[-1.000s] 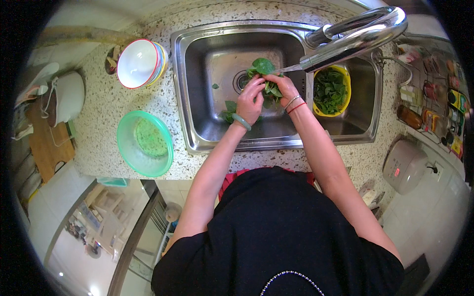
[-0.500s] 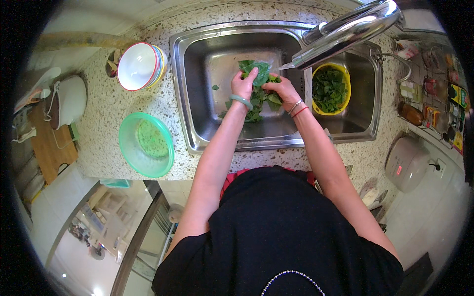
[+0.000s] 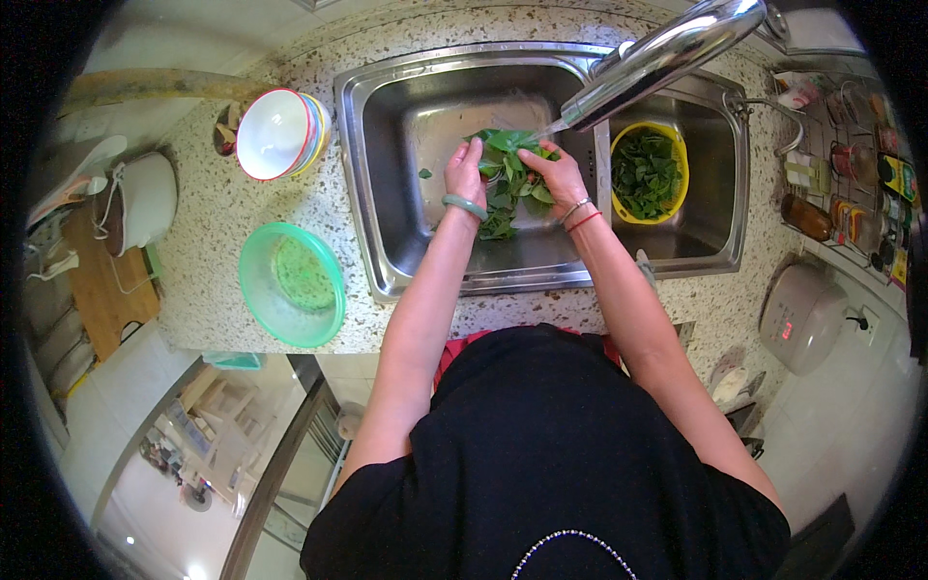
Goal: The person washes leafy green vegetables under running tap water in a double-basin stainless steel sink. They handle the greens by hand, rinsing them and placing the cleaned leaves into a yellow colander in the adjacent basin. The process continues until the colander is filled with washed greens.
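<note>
While a short stream of water [image 3: 551,129] runs from the chrome faucet [image 3: 667,63], both hands work inside the larger basin of a steel sink [image 3: 382,208], leafy greens [image 3: 505,172] bunched between them. Left hand [image 3: 465,177] closes on the left edge of the bunch, thumb uppermost; some of its fingers are hidden by leaves. Right hand [image 3: 558,181] pinches the opposite side, thumb pressed on the leaves, fingers bent. The two hands stand apart, with foliage bridging the gap. Water meets the bunch near its upper right edge.

Lower leaves lie between the wrists, toward the near side of the basin; cannot tell whether they join the held bunch. One loose leaf [image 3: 425,174] sits on the basin floor, left of the hands. Pale green bangle [image 3: 465,206] on the left wrist; silver bracelet [image 3: 576,207] and red cord [image 3: 584,220] on the right.

Smaller basin, right side: yellow basket [image 3: 684,172] holding more dark green leaves [image 3: 645,176]. Speckled tabletop [image 3: 198,261], left of the sink: stacked bowls [image 3: 274,135] with coloured rims, tilted in view, and nearer the person a translucent green bowl [image 3: 254,290], greenish contents visible at its bottom.
</note>
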Available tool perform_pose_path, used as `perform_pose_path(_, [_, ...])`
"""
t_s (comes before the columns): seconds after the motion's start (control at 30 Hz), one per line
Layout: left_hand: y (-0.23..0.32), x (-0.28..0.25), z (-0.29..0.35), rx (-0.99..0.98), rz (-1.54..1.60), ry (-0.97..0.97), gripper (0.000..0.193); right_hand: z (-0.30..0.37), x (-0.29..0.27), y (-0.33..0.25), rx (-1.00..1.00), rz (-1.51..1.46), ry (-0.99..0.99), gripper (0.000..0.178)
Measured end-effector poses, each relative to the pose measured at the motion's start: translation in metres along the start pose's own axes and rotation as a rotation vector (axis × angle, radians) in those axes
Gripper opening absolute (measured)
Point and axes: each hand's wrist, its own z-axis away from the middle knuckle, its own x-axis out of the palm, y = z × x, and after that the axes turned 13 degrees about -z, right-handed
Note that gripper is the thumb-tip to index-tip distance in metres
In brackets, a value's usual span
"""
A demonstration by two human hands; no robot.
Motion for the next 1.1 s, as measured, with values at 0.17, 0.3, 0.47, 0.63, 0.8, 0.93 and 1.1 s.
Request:
perform_pose_path(0.17, [0.01,0.008,0.008,-0.068,0.02,-0.095,0.018,-0.009,-0.012,0.008,-0.051,-0.015,-0.056,0.054])
perform_pose_path(0.3, [-0.001,0.009,0.005,-0.086,-0.208,-0.145,0.021,-0.01,-0.011,0.006,-0.024,-0.07,-0.112,0.055])
perform_pose_path(0.47, [-0.004,0.01,0.002,-0.057,-0.215,-0.001,0.023,-0.006,-0.006,0.0,-0.056,-0.098,-0.059,0.054])
perform_pose_path(0.63, [0.0,-0.001,0.005,-0.112,-0.006,-0.01,0.033,0.001,-0.006,-0.004,-0.087,-0.111,-0.048,0.053])
perform_pose_path(0.8, [0.006,0.015,0.014,-0.015,-0.455,-0.074,0.038,0.005,-0.003,-0.007,-0.053,-0.113,-0.076,0.048])
perform_pose_path(0.93, [-0.005,0.021,0.006,0.109,-0.496,0.0,0.031,0.002,-0.005,-0.002,-0.066,-0.088,-0.178,0.042])
perform_pose_path(1.1, [-0.011,0.007,-0.007,0.0,-0.389,0.112,0.023,0.004,-0.005,-0.007,-0.052,-0.007,-0.103,0.041])
